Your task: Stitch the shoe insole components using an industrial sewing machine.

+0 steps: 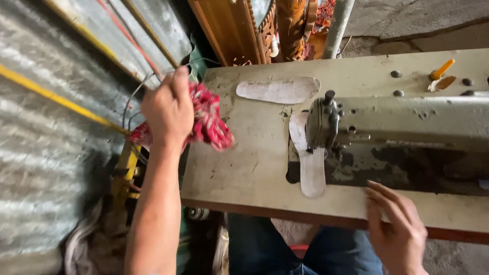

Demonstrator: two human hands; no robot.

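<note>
One red rag (209,121) bunched in left hand (167,113), off table's (244,168) left edge.

We see worn beige sewing table (244,168), brown front edge, surface stained and scratched. Grey-green sewing machine (402,127) stands on right half. White insole (278,90) lies flat near far edge. Second white insole (309,163) lies lengthwise under machine head. Orange-handled tool (441,70) rests at far right, beside small brown scrap.

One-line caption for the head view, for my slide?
Left hand grips a red patterned rag beside a sewing machine; right hand rests at the table edge.
</note>
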